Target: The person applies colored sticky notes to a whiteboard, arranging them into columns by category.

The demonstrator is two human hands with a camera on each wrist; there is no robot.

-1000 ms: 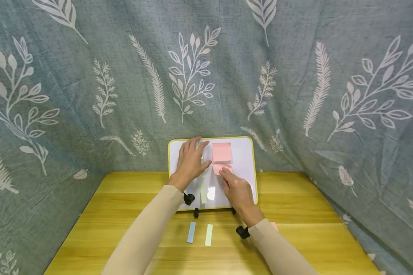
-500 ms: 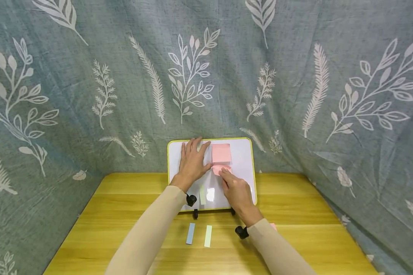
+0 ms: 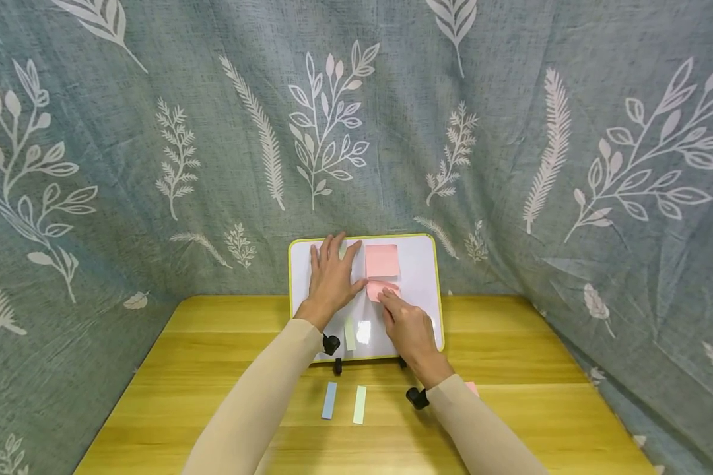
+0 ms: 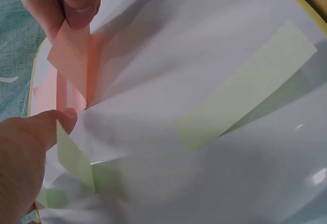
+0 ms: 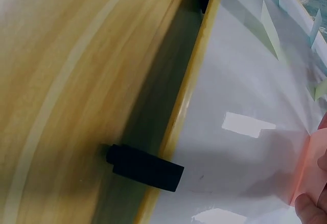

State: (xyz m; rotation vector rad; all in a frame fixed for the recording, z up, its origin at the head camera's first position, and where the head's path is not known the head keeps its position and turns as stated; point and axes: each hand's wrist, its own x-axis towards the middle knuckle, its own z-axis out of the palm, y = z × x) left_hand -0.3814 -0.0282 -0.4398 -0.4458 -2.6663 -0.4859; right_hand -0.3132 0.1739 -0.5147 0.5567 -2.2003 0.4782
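My right hand (image 3: 412,333) pinches the lower edge of a pink sticky note (image 3: 375,291) on a whiteboard (image 3: 418,316). In the left wrist view this note (image 4: 70,55) stands bent away from the surface, thumb over its edge. Just above it is another pink sticky note (image 3: 382,261), lying flatter. My left hand (image 3: 331,280) rests on the board's left half with fingers spread, its thumb tip at the lower note's upper corner. Beside that thumb, a pale green strip (image 4: 74,155) sticks out from the board. A second green strip (image 3: 349,334) hangs lower down.
On the wooden table (image 3: 214,369), in front of the board, lie a blue strip (image 3: 329,400) and a pale green strip (image 3: 359,405). Something pink (image 3: 472,388) shows past my right sleeve. Black feet (image 5: 145,168) hold the board's lower edge. A patterned cloth (image 3: 356,132) hangs behind.
My left hand has shifted very slightly, its fingers now more upright on the board. The right hand keeps its pinch on the lower pink note, almost in place.
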